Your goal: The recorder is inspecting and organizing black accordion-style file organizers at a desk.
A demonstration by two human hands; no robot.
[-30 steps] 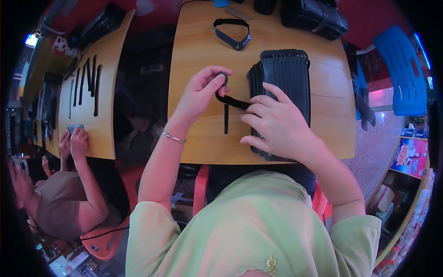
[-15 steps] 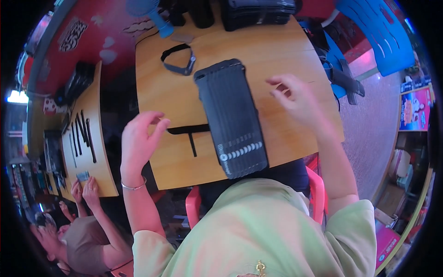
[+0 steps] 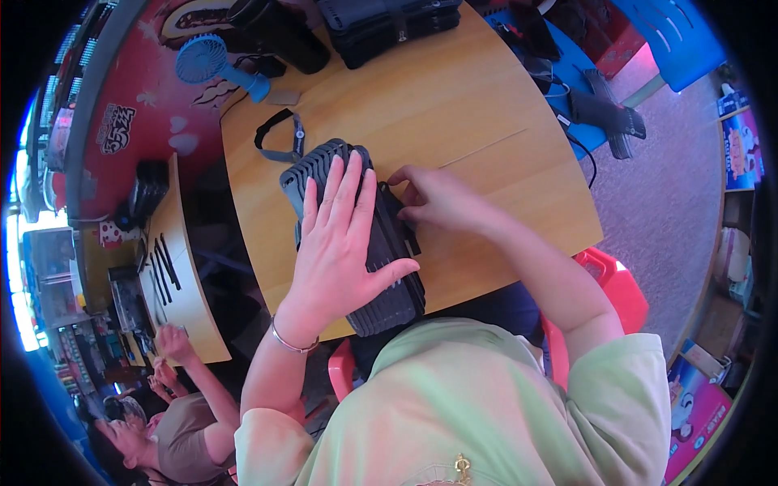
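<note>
Pale green shirt (image 3: 454, 397) closest to the camera, with a red chair (image 3: 612, 296) poking out behind it. Next up is the stack of dark pads (image 3: 389, 312), lying a bit slanted at the near side of the wooden table (image 3: 502, 211). The left hand (image 3: 336, 251) is spread flat on top of it, palm down, fingers straight and thumb stuck out, so nothing's gripped there. The right hand (image 3: 433, 198) is at the stack's right edge, fingers curled in; honestly can't tell if it's pinching anything. Just past the stack there's a looped strap (image 3: 298, 139), dark and grey. Farther back: a little blue fan (image 3: 203, 58), a black tumbler-shaped thing (image 3: 279, 36), and a dark bundle (image 3: 389, 28) at the table's far edge.
</note>
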